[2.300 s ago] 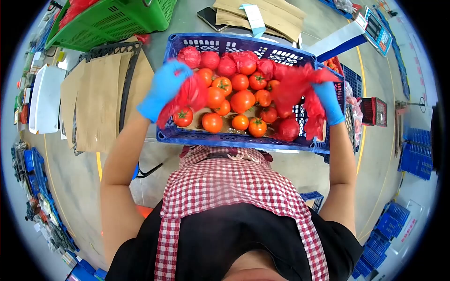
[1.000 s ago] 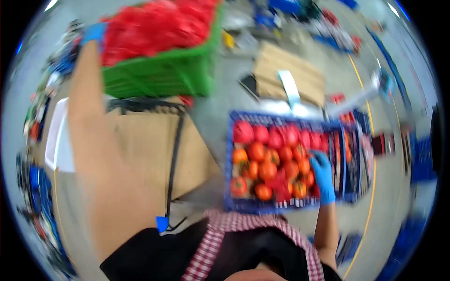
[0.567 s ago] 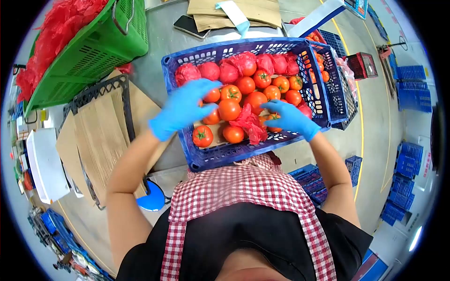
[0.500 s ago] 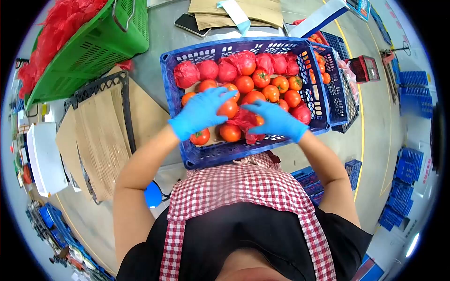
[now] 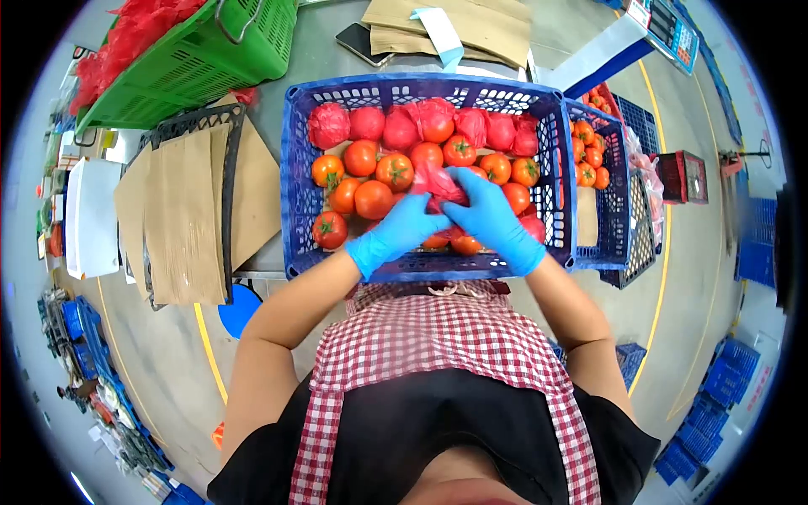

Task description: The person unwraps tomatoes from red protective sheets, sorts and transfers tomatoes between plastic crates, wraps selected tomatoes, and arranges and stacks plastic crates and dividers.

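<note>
A blue crate holds loose tomatoes and, along its far side, several tomatoes wrapped in red plastic. My left hand and my right hand, both in blue gloves, meet over the crate's near middle. Between them is a crumpled red plastic bag, and the fingers of both hands are closed on it. Whether a tomato sits inside the bag is hidden by the fingers.
Back left, a green crate is heaped with red bags. Cardboard sheets lie at the left. A phone and more cardboard are behind. At the right stand a scale and another tomato crate.
Both hands have come together around the red bag; my left hand moved right, off the loose tomatoes. Earlier, my left hand reached to the green crate and back. The view has turned slightly.
</note>
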`<state>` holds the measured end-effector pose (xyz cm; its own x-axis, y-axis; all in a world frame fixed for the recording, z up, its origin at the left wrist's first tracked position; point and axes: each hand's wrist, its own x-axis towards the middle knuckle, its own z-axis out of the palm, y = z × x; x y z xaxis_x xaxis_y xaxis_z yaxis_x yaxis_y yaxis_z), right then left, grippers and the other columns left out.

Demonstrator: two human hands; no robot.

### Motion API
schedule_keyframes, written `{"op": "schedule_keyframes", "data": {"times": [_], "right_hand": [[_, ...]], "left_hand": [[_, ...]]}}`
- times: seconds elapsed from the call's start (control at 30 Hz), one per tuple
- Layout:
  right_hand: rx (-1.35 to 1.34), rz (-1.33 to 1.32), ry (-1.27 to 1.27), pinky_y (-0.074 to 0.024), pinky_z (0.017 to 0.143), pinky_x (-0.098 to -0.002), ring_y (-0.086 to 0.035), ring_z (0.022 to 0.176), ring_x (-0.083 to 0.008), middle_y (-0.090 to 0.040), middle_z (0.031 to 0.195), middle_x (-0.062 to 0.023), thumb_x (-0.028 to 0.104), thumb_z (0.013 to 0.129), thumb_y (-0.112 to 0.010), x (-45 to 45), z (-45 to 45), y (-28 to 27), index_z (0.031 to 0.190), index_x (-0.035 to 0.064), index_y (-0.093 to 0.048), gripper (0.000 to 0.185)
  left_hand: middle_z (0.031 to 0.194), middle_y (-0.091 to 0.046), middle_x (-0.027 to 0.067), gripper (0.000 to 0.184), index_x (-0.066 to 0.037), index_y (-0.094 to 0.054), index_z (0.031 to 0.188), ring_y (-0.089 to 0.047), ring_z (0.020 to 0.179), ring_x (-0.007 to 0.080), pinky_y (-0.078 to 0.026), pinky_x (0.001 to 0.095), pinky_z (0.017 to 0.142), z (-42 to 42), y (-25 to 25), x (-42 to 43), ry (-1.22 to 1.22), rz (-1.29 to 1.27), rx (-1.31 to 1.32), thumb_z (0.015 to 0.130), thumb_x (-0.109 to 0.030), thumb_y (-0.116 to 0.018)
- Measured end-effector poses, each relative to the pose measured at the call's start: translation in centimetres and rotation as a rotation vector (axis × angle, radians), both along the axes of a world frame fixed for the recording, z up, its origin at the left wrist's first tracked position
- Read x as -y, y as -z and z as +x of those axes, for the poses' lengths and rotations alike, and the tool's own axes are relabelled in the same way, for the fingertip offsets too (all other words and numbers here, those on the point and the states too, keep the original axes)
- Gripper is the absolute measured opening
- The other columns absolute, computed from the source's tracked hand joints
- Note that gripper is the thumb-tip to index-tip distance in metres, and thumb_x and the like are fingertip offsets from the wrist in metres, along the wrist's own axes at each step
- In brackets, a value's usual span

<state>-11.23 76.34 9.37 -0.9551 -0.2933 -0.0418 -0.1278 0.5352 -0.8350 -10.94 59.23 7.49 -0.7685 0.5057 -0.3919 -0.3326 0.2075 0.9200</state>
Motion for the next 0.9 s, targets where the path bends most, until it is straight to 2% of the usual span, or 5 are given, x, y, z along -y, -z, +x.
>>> {"op": "schedule_keyframes", "data": {"times": [0.13,0.33,0.43,0.67,0.9], "right_hand": [[0.057,-0.302,0.152,-0.0497,0.079,-0.0348,-0.062,0.088,-0.0271,-0.06,0.102,-0.0164,0.021,0.076,-0.07,-1.4,-3.4,0.9,0.116,0.0028,-0.054,0.047],[0.107,0.605,-0.171,-0.0476,0.083,-0.0424,-0.056,0.101,-0.0359,-0.055,0.11,-0.0225,0.042,0.068,-0.073,0.6,-1.7,6.2,0.13,0.0038,-0.042,0.079],[0.191,0.844,-0.092,-0.0471,0.084,-0.0414,-0.054,0.102,-0.0356,-0.052,0.112,-0.0225,0.041,0.059,-0.078,4.2,-1.1,5.6,0.129,0.0044,-0.041,0.087],[0.22,0.123,0.055,-0.0438,0.093,-0.0396,-0.05,0.112,-0.0299,-0.052,0.119,-0.0126,0.02,0.055,-0.081,0.7,-0.6,4.3,0.127,0.01,-0.043,0.082],[0.413,-0.63,0.129,-0.0352,0.105,-0.0386,-0.04,0.126,-0.0228,-0.041,0.135,-0.0074,0.01,0.049,-0.083,-1.3,1.3,-1.8,0.137,0.0078,-0.034,0.1]], "left_hand": [[0.093,-0.063,0.0057,0.031,0.0,-0.057,0.109,-0.059,0.085,0.0137,-0.048,0.0277,0.072,-5.0,-4.9,6.5,-0.402,-0.372,-0.098,0.079,-0.008,-0.059],[0.092,-0.069,0.0085,0.025,-0.004,-0.068,0.098,-0.065,0.082,0.0193,-0.048,0.0302,0.078,-20.8,-23.4,27.7,-0.879,-0.694,-1.728,0.085,-0.022,-0.059],[0.142,-0.01,0.0328,0.123,0.016,-0.003,0.136,-0.008,0.134,0.0441,-0.002,0.0468,0.112,-27.0,-31.4,31.3,-0.409,-1.438,-1.506,0.068,-0.074,-0.053],[0.109,-0.063,0.012,0.034,-0.005,-0.061,0.113,-0.06,0.098,0.0198,-0.046,0.0315,0.083,-30.9,-18.8,28.5,-0.526,-1.026,-1.858,0.085,-0.025,-0.06],[0.111,-0.057,0.0134,0.062,-0.006,-0.05,0.125,-0.057,0.1,0.0289,-0.048,0.0379,0.083,-6.8,-1.2,11.0,0.47,-0.57,-0.597,0.072,-0.03,-0.072]]}}
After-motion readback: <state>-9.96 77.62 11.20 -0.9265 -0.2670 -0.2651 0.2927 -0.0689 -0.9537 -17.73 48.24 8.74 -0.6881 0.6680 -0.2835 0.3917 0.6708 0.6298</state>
